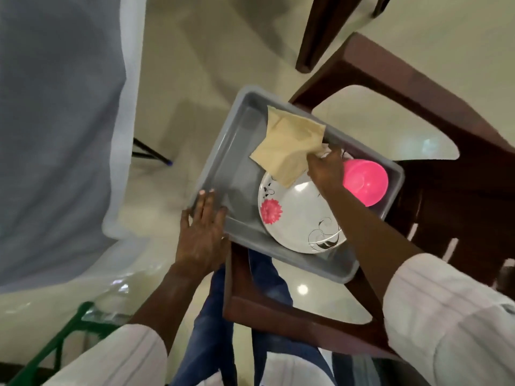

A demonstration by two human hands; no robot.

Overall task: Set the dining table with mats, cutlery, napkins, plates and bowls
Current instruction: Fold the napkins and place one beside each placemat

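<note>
A grey plastic tray (237, 151) rests across the arms of a brown chair (395, 87). Inside it lies a white plate (301, 215) with a pink flower print, and a pink bowl (365, 181) sits at the tray's right end. My right hand (326, 169) pinches a beige cloth napkin (287, 147) and holds it above the plate. My left hand (203, 227) rests flat with straight fingers on the tray's near left corner.
A table under a grey-white cloth (55, 129) fills the left side. A second dark chair leg (320, 37) stands at the top. A green frame (64, 330) shows at the lower left. Glossy cream floor lies between them.
</note>
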